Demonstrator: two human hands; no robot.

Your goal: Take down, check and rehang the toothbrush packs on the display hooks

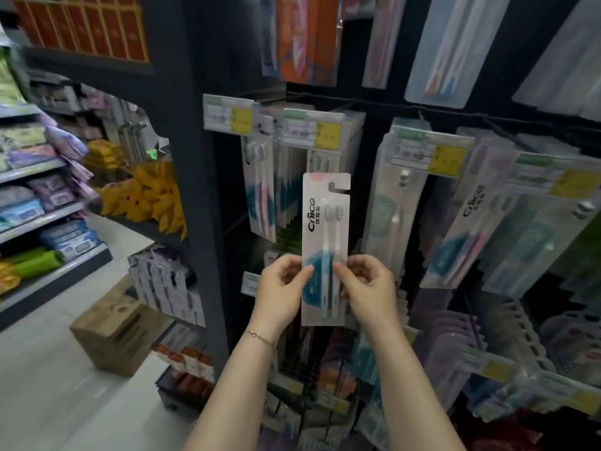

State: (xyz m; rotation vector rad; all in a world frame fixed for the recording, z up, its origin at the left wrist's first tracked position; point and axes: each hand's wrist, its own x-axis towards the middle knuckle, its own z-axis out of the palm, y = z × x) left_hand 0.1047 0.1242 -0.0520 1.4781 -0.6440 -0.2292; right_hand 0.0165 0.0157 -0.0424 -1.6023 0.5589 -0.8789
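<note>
1. Toothbrush pack (326,222): off the hooks, held upright in front of the display, its hang slot at the top right.
2. Left hand (282,288): pinches the pack's lower left edge.
3. Right hand (367,284): pinches the lower right edge.
4. Hanging packs (260,187) remain behind, under yellow price tags (328,135).
5. Cardboard box (120,333) stands on the floor at left.

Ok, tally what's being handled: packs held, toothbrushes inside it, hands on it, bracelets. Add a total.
toothbrush pack: 1
toothbrushes inside it: 2
Hands pinching it: 2 (left hand, right hand)
bracelet on the left wrist: 1
Total: 6
</note>
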